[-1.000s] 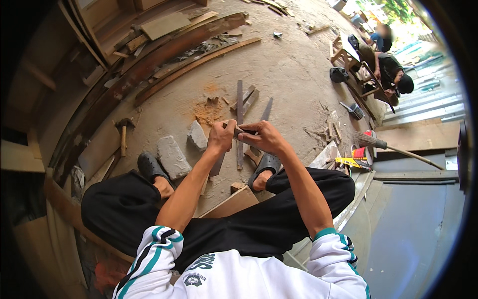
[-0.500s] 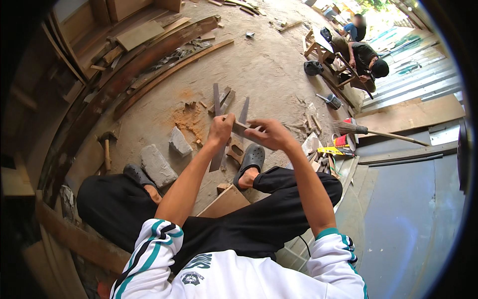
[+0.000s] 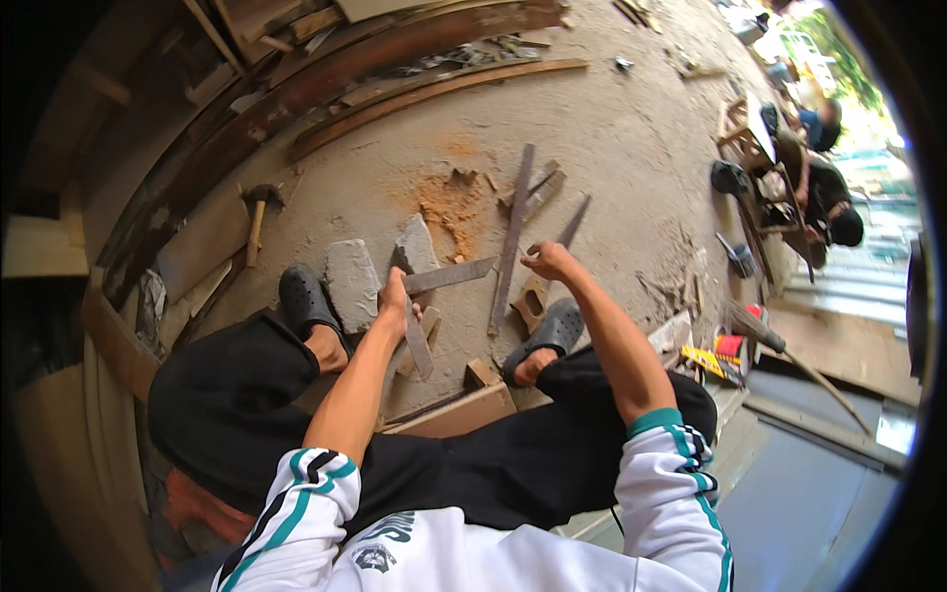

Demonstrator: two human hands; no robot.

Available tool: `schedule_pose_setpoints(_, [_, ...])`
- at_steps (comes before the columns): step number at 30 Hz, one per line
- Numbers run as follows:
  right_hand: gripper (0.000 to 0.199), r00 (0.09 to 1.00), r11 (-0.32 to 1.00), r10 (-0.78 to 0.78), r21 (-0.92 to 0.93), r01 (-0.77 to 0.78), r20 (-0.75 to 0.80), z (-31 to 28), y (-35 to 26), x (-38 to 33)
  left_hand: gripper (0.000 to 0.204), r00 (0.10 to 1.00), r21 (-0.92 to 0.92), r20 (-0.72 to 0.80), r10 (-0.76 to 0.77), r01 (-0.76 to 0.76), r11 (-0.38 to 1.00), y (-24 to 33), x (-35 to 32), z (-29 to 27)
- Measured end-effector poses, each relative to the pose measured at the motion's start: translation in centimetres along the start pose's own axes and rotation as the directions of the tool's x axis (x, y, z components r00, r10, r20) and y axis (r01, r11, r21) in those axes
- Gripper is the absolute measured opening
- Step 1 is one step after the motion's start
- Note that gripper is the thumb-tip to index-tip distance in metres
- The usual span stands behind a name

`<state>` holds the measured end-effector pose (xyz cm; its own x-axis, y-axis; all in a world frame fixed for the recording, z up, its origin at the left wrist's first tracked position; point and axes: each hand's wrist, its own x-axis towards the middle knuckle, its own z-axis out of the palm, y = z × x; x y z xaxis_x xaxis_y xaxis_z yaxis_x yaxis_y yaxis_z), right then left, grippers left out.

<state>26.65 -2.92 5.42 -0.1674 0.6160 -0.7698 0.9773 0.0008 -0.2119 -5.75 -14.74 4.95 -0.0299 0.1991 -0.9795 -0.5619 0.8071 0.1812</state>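
In my left hand (image 3: 394, 296) is a flat carpenter's square (image 3: 452, 275); one arm points right and the other hangs down toward me. My right hand (image 3: 550, 261) is held apart, its fingertips pinched together; anything between them is too small to tell. Below that hand lies a handsaw (image 3: 533, 303) with a wooden handle, its blade passing behind the fingers. A long dark flat strip (image 3: 511, 237) lies between my hands on the ground. Beyond it are short wood pieces (image 3: 541, 192). Two grey blocks, one a broad slab (image 3: 352, 283) and one smaller (image 3: 416, 244), sit beside my left hand.
Orange sawdust (image 3: 449, 207) covers the ground ahead. A hammer (image 3: 255, 222) lies left, near long timbers (image 3: 434, 97). A wooden board (image 3: 454, 412) is before my lap. To the right are a broom (image 3: 758, 326) and a tin (image 3: 730, 347). Two people (image 3: 824, 202) sit farther off.
My hands, close together on the square before, are now apart. The left has moved left and nearer me with the square; the right no longer touches it. The view has turned left.
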Motion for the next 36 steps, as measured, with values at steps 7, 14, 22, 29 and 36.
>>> schedule_pose_setpoints(7, [0.078,0.916,0.897,0.201,0.441,-0.030,-0.347,6.0,-6.1,16.6,0.039,0.996,-0.220,-0.064,-0.062,0.047,0.974,1.9,2.9,-3.9])
schedule_pose_setpoints(14, [0.032,0.939,0.742,0.226,0.670,0.005,-0.257,1.4,-7.3,21.9,0.040,0.995,-0.364,-0.021,-0.094,0.080,0.928,3.8,3.8,-1.8])
schedule_pose_setpoints(22, [0.018,0.881,0.548,-0.190,0.698,0.461,-0.432,-4.8,-9.1,12.3,0.036,0.993,-0.471,0.119,-0.004,0.060,0.880,6.5,1.7,2.2])
schedule_pose_setpoints(29, [0.013,0.741,0.543,-0.276,0.536,0.646,-0.612,-13.6,-12.8,-4.4,0.033,0.903,-0.550,0.362,0.232,0.006,0.835,11.1,-6.5,6.2])
schedule_pose_setpoints(36, [0.013,0.473,0.734,-0.415,0.021,0.678,-0.777,-16.5,-16.2,-19.1,0.029,0.851,-0.562,0.432,0.298,-0.004,0.827,10.1,-16.2,12.2])
